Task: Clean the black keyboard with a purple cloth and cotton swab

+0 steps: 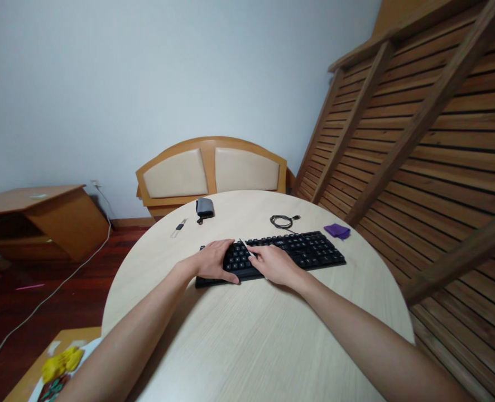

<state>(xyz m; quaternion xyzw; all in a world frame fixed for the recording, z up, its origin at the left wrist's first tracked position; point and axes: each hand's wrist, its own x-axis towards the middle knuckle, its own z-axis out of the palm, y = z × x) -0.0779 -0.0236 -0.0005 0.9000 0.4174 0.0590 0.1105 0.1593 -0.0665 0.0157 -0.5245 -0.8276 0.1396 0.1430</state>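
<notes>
A black keyboard (301,249) lies across the middle of a round pale wooden table (247,335). My left hand (214,261) rests on the keyboard's left end, fingers curled over its edge and thumb along the front. My right hand (274,262) is on the keys just right of it, fingers pinched on a thin white stick-like thing (247,248) whose tip points up and left over the keys.
Behind the keyboard lie a coiled black cable (283,221), a purple cloth (337,230), a grey pouch (205,207) and a small clear item (179,226). A padded chair (211,170) stands at the far side. Slatted wood panels (431,145) lean at right; a low cabinet (42,215) sits at left.
</notes>
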